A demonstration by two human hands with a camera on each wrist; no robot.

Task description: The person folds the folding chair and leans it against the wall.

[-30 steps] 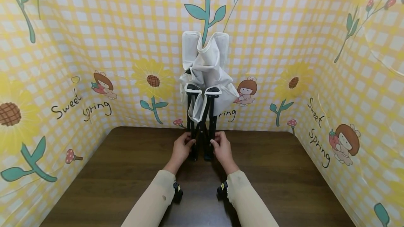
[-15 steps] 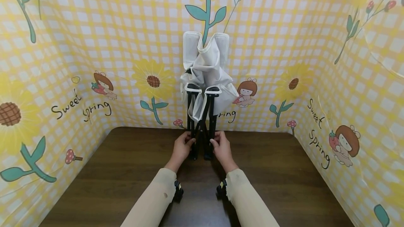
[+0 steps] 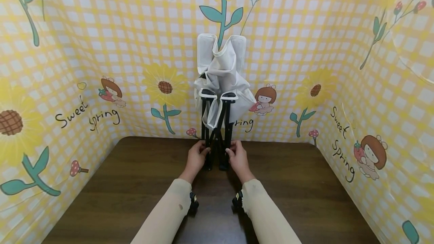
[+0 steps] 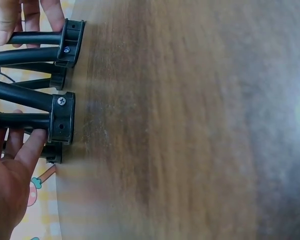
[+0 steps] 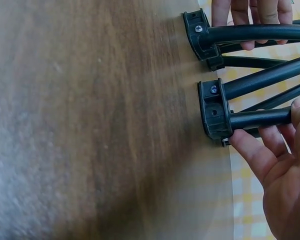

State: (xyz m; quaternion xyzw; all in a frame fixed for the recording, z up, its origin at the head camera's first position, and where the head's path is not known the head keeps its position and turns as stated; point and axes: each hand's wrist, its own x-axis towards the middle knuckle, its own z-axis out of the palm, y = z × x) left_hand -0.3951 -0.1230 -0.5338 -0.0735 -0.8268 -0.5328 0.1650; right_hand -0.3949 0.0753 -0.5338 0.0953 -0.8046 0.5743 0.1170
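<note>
A folded camping chair (image 3: 224, 61) stands upright at the far side of the table, its white fabric bunched above crossed black legs (image 3: 227, 118). My left hand (image 3: 196, 159) grips the left legs low down, thumb in front. On the other side, my right hand (image 3: 240, 159) holds the right legs at about the same height. In the left wrist view, a black plastic foot (image 4: 62, 117) with a screw joins two tubes, right beside the left fingers (image 4: 32, 147). A similar foot (image 5: 213, 110) shows in the right wrist view, with the right fingers (image 5: 252, 152) around the tube behind it.
The brown wooden table (image 3: 142, 183) spreads out to both sides and in front of the chair. Behind it and at both sides hangs a yellow checked cloth (image 3: 132, 48) printed with sunflowers and dolls. Small black devices (image 3: 238, 202) sit on both wrists.
Both forearms have shifted very slightly forward, and the chair's feet sit a touch farther back. The grip of both hands on the legs stays the same.
</note>
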